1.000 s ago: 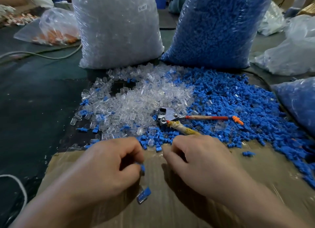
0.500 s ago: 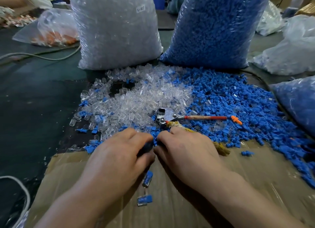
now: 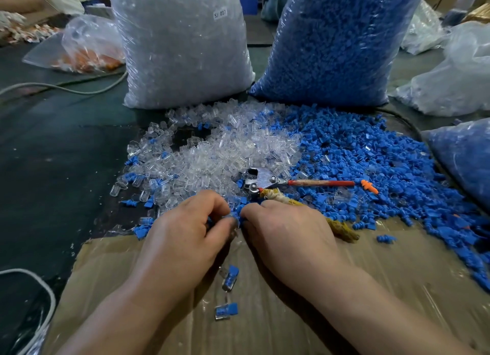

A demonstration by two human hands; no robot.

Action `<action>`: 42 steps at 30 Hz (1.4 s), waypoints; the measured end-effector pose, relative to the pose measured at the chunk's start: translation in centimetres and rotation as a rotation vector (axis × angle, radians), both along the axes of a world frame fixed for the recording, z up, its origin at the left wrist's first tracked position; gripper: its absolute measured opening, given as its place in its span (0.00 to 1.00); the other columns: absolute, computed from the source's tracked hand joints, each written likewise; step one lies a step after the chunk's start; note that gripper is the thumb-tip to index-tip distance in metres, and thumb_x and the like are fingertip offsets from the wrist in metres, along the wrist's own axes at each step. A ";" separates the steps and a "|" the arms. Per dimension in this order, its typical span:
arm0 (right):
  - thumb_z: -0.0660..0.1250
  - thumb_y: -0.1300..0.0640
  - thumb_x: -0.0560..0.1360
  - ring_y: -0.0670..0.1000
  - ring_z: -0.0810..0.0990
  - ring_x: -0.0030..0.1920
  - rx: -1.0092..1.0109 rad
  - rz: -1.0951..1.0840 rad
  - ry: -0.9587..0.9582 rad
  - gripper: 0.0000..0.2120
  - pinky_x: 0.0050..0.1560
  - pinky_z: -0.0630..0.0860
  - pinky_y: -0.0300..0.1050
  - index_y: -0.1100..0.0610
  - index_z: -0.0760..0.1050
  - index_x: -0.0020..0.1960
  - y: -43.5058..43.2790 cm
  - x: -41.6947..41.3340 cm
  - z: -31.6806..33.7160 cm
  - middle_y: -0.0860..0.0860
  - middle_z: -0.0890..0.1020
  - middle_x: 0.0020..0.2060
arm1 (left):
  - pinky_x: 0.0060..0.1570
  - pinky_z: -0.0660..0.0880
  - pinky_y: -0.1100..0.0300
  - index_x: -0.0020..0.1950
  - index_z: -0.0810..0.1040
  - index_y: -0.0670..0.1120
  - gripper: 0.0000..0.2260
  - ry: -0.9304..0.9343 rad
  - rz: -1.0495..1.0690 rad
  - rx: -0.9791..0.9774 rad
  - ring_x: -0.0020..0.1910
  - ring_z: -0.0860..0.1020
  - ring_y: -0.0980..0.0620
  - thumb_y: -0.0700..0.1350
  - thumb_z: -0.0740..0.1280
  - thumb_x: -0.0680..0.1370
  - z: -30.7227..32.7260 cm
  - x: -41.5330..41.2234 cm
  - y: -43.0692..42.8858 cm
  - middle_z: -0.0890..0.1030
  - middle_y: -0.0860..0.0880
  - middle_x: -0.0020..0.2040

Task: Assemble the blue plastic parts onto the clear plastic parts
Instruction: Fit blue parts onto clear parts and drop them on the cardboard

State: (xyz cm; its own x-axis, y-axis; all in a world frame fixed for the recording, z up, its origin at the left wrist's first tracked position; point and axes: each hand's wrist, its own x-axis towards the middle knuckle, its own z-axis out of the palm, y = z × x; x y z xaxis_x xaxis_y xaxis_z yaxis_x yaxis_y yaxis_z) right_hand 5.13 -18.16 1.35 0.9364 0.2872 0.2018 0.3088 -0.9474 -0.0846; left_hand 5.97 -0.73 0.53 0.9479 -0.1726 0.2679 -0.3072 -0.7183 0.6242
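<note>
Head view: clear-parts bag [image 3: 183,47] labelled "SJ 017"; left hand [image 3: 185,238] grip pinches blue part [image 3: 237,213], right hand [image 3: 287,235] grip unclear.

A cardboard sheet [image 3: 397,275] is lying on the dark green table [image 3: 53,169], lower frame. The clear parts [image 3: 212,155] are piling at centre, the blue parts [image 3: 371,155] spreading to their right. The pliers [image 3: 261,178] are resting where both piles meet. A clear-filled bag [image 3: 183,49] and a blue-filled bag [image 3: 334,44] are standing at upper centre. Two assembled pieces [image 3: 229,277] are lying on the cardboard. A grey cable [image 3: 66,89] is trailing at upper left.
</note>
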 end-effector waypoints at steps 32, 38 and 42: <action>0.71 0.44 0.68 0.50 0.73 0.24 1.481 -0.037 0.550 0.11 0.25 0.73 0.43 0.50 0.83 0.46 -0.1 -1.6 2.6 0.52 0.76 0.27 | 0.19 0.67 0.66 0.47 0.85 0.48 0.08 0.703 -0.209 -1.130 0.25 0.72 0.55 0.48 0.72 0.69 1.8 -0.6 0.2 0.78 0.46 0.35; 0.69 0.55 0.77 0.51 0.79 0.27 1.332 -0.015 0.486 0.04 0.29 0.81 0.49 0.46 0.81 0.48 0.0 -1.7 2.3 0.51 0.80 0.28 | 0.18 0.67 0.65 0.45 0.85 0.49 0.06 0.718 -0.190 -1.141 0.23 0.72 0.55 0.45 0.76 0.68 2.0 -0.9 -0.2 0.78 0.45 0.33; 0.67 0.54 0.78 0.45 0.81 0.33 0.960 0.034 0.228 0.07 0.37 0.78 0.42 0.42 0.76 0.51 -0.2 -2.1 2.1 0.44 0.82 0.33 | 0.19 0.68 0.66 0.43 0.84 0.50 0.03 0.681 -0.161 -1.102 0.24 0.73 0.55 0.45 0.71 0.72 1.8 -0.8 -0.1 0.79 0.45 0.34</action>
State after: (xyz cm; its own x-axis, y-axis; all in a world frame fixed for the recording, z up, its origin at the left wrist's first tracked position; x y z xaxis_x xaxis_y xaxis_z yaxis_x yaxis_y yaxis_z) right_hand 3.03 -18.38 3.48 0.9762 0.1231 0.1787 0.2150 -0.4362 -0.8738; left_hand 5.13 -0.80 2.32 0.9380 -0.2952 -0.1817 0.2675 0.2829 0.9211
